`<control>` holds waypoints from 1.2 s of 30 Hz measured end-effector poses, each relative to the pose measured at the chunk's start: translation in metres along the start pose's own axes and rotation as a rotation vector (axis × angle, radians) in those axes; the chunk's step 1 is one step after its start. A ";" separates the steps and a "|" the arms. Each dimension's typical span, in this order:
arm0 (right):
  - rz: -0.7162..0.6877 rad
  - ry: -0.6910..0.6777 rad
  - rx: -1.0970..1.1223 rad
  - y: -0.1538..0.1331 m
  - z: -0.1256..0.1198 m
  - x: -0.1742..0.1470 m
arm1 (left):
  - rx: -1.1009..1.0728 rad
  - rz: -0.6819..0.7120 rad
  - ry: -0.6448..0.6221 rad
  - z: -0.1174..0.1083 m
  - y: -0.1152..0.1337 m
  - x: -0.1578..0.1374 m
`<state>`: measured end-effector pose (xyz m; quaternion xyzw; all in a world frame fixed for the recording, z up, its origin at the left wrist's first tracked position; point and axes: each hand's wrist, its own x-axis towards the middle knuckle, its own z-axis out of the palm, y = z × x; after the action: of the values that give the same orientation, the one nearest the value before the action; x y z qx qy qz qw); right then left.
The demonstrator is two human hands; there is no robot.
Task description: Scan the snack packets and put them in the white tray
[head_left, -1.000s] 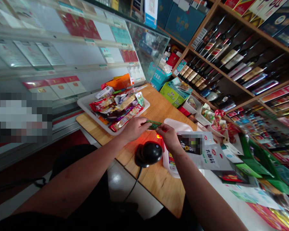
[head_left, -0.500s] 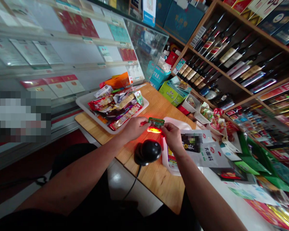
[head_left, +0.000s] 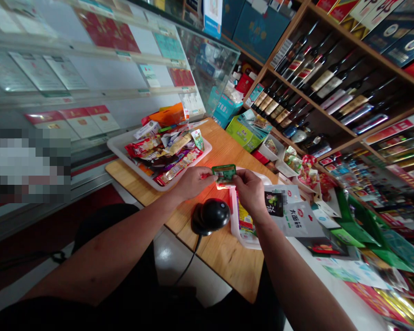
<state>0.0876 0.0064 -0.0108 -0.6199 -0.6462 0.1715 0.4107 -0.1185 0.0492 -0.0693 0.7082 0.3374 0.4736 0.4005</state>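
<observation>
A small green snack packet (head_left: pixel 224 174) is stretched between my two hands above the wooden table. My left hand (head_left: pixel 197 181) pinches its left end, and my right hand (head_left: pixel 250 191) pinches the right end. Just below the packet stands a black barcode scanner (head_left: pixel 215 215) with a cable; its red light falls on the table and on the fingers of my left hand. Behind my left hand is a white tray (head_left: pixel 119 147) heaped with wrapped snacks. Partly hidden by my right hand and forearm, a second white tray (head_left: pixel 235 234) holds packets.
A large grey snack bag (head_left: pixel 298 216) lies at the right, over the second tray's side. Left rises a glass display case (head_left: pixel 100 69) with flat packs. Wine bottles (head_left: pixel 327 80) fill wooden shelves at the back right. A green box (head_left: pixel 244 133) stands behind the table (head_left: pixel 224 142).
The packet has been tilted and raised slightly, so more of its printed face shows. The bright red glow along its lower edge has weakened. Both hands keep their grip.
</observation>
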 end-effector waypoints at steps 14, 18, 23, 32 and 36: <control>0.106 -0.072 0.164 -0.018 -0.007 -0.002 | -0.221 -0.027 -0.029 0.003 0.003 0.001; 0.188 -0.099 0.264 -0.019 -0.005 -0.013 | -0.248 -0.037 -0.016 0.002 0.000 0.002; 0.304 -0.145 0.390 -0.016 0.003 -0.033 | -0.252 -0.086 -0.019 0.001 0.001 0.000; 0.359 -0.142 0.443 -0.010 0.006 -0.052 | -0.132 -0.069 -0.005 0.000 0.013 -0.003; 0.353 -0.122 0.477 -0.006 0.001 -0.048 | -0.213 -0.082 -0.051 0.003 0.013 -0.003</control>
<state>0.0776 -0.0396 -0.0222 -0.5973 -0.4935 0.4238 0.4691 -0.1155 0.0404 -0.0598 0.6590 0.3035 0.4719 0.5009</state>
